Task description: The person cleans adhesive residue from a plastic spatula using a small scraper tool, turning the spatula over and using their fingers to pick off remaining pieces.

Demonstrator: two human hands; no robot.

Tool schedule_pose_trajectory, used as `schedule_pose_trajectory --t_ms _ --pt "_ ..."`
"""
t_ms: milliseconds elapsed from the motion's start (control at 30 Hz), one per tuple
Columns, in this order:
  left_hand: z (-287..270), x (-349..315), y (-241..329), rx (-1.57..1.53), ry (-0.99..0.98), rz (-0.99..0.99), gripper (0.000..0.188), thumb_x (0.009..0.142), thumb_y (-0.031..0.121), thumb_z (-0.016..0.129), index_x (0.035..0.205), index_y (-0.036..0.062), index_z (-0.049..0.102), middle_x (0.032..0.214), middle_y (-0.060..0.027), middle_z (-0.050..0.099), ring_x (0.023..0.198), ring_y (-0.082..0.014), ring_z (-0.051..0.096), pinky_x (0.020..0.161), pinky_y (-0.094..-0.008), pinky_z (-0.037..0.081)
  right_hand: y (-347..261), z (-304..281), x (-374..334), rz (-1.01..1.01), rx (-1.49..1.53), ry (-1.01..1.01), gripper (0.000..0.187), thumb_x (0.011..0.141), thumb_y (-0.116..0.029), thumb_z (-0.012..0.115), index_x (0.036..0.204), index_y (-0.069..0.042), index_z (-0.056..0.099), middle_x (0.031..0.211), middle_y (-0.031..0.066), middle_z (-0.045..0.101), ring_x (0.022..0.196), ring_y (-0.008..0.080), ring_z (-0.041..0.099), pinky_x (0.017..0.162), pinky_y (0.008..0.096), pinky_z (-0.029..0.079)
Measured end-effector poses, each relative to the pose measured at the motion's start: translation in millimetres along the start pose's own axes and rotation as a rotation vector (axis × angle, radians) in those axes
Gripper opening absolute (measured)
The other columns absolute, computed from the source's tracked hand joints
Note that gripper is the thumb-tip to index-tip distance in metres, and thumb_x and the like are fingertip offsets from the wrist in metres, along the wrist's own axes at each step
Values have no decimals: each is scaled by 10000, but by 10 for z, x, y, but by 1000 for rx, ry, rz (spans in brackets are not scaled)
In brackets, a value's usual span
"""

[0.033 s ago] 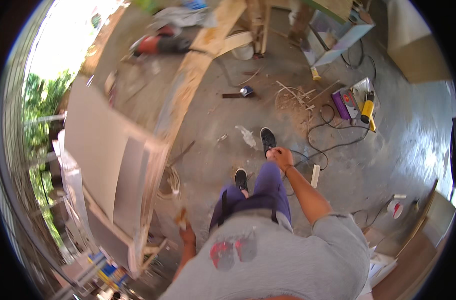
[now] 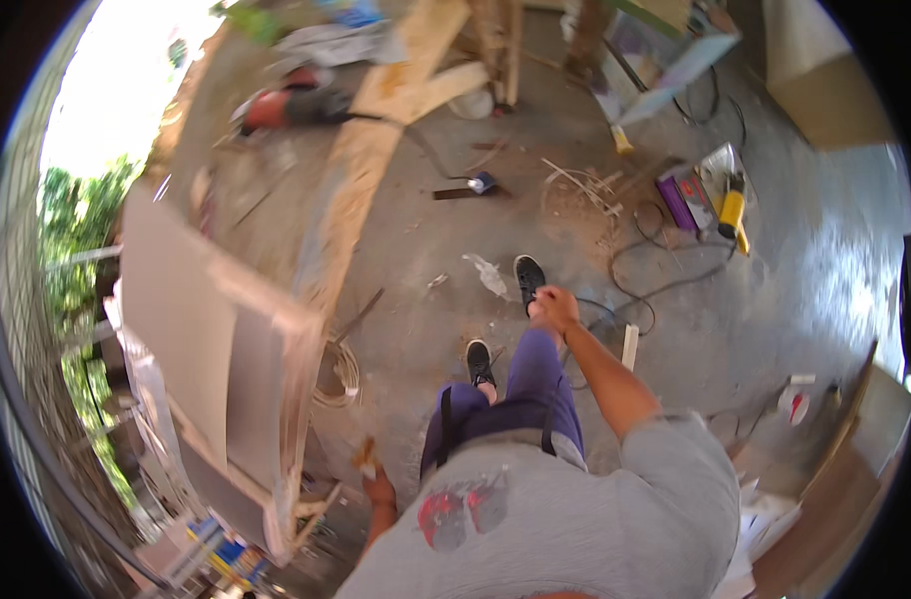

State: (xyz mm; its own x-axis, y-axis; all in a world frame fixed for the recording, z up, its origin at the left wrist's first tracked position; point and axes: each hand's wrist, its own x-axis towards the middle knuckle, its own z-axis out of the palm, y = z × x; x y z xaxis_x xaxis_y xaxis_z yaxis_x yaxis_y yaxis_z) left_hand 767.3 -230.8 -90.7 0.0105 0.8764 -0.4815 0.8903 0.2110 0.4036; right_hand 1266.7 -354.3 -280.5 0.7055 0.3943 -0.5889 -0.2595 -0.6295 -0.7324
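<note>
Low on the left, beside the pale panelled piece, my left hand [image 2: 379, 488] is closed around a small yellow-brown object [image 2: 364, 456] with a whitish part near the fingers. Blur hides what kind of thing it is. My right hand [image 2: 556, 307] reaches forward over my right leg, its fingers curled together just above the black shoe [image 2: 529, 277]. Whatever those fingers hold, if anything, cannot be made out. My other black shoe [image 2: 480, 361] stands on the grey floor between the two hands.
Left stands the large panelled piece [image 2: 181, 319], with a coiled cord [image 2: 340, 376] by its edge. A long board [image 2: 353, 195] runs beyond it, near a red-and-black power tool [image 2: 286, 108]. Wood scraps [image 2: 587, 190], a black cable [image 2: 665, 285] and a yellow-and-black tool [image 2: 732, 212] lie ahead right.
The whole view has shifted slightly, with most things sitting a little further left. Both hands keep nearly the same pose, the left still closed on the yellow-brown object.
</note>
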Motion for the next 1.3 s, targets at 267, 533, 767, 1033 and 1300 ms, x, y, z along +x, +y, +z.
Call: schedule_pose_trajectory --t_ms 267,533,767,1033,1300 --pt "256 -375 155 516 -294 -300 590 917 414 476 1272 -55 428 1215 -260 519 1112 -375 518 868 -418 454 1068 837 2850 39 42 -14 204 811 -189 567 936 -70 675 819 79 677 759 178 634 714 302 487" --pt "1235 -55 983 262 -120 -614 608 917 428 472 1298 -40 393 1248 -250 485 1110 -363 521 845 -408 474 1457 1981 4422 29 -24 -105 267 831 -156 500 1040 -83 650 1038 134 648 980 290 606 857 359 468" --pt "1465 138 1217 245 -66 -666 626 918 441 468 1321 -26 363 1277 -242 455 1107 -353 525 825 -398 492 1617 2537 5046 38 -88 174 277 754 -177 583 990 -57 663 988 181 642 956 322 603 855 385 473" --pt "1419 56 1467 126 -53 -605 647 918 455 464 1347 -10 328 1310 -232 422 1105 -340 529 802 -388 513 1459 1607 4421 75 31 654 244 699 -234 697 852 -69 602 757 111 639 714 302 621 642 394 488" --pt "1248 231 1803 -191 -126 -320 671 918 469 460 1373 5 292 1343 -222 388 1102 -328 532 779 -377 534 1046 -361 2337 65 83 463 171 786 -153 565 851 5 556 780 187 561 738 350 554 649 408 434"
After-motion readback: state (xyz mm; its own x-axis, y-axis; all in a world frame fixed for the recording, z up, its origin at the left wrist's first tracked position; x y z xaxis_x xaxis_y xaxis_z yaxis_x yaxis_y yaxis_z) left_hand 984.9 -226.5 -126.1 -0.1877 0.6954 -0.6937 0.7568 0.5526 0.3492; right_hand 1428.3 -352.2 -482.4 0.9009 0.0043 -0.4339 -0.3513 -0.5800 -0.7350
